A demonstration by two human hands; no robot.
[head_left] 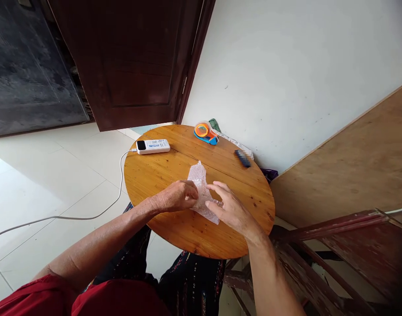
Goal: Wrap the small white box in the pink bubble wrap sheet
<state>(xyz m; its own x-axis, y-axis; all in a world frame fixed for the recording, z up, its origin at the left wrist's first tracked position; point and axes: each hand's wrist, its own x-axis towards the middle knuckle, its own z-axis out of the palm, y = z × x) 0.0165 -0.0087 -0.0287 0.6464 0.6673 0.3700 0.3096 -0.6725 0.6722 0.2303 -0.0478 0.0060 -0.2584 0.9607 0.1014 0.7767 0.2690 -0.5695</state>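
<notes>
A crumpled piece of clear bubble wrap (198, 175) lies in the middle of a round wooden table (161, 171). My left hand (177, 196) rests on its left edge with the fingers curled and pinched on the wrap. My right hand (229, 206) lies on the right part of the wrap, fingers stretched and pressing it down. The wrap's near end sticks out between the two hands.
At the table's far side lie a white power bank (152, 146) with a white cable (88, 216) running to the floor, an orange and blue tape dispenser (205, 132) and a small dark object (242, 158). A dark wooden frame (335, 245) stands at the right, a brown door (131, 61) behind.
</notes>
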